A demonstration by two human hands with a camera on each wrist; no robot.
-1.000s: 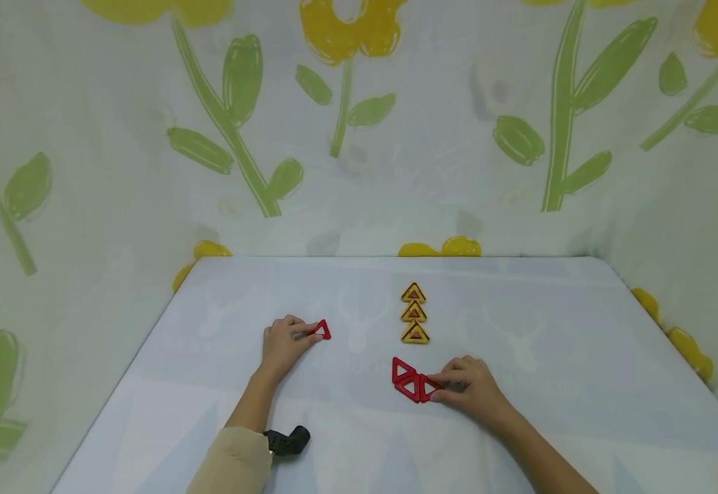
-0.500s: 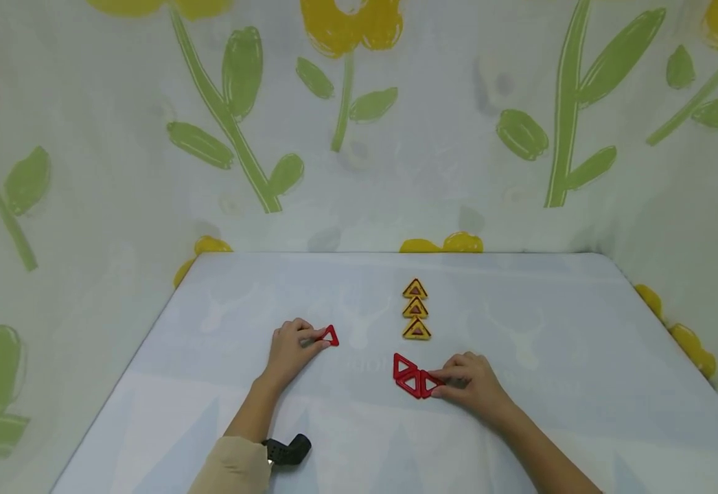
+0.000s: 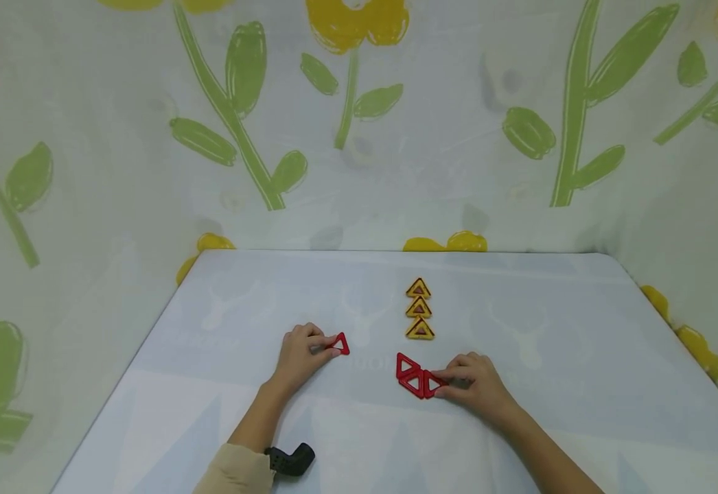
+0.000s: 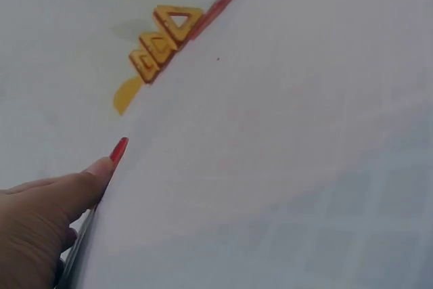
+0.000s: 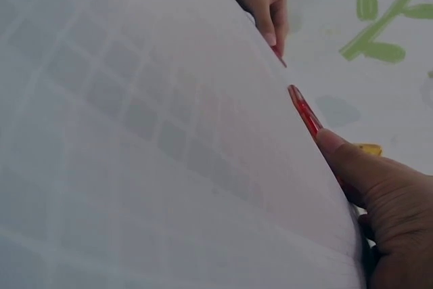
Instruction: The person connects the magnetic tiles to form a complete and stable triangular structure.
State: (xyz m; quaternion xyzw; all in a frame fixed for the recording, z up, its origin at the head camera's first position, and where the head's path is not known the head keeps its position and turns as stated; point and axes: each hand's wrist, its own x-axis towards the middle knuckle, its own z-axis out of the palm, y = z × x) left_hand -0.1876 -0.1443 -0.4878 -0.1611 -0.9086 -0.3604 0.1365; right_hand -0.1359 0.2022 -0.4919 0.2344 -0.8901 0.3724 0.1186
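Observation:
Between thumb and fingers, my left hand (image 3: 300, 353) pinches a single red triangular tile (image 3: 342, 344), left of the other red pieces. Three red triangular tiles (image 3: 411, 383) lie edge to edge on the table. My right hand (image 3: 478, 386) pinches the rightmost of these, with its fingertips over that tile's right corner. The left wrist view shows the left thumb (image 4: 101, 169) against the held tile. In the right wrist view the right thumb (image 5: 331, 141) presses along the red row, seen nearly edge-on.
Three yellow triangular tiles (image 3: 419, 309) stand in a column behind the red group. The white table (image 3: 544, 302) has a rounded far right corner. A flower-printed cloth (image 3: 433, 171) hangs behind. A black device (image 3: 292, 459) sits at the left wrist.
My left hand has moved right and slightly nearer with its red triangular tile, towards the joined red tiles. The right hand keeps its pinch on the rightmost tile.

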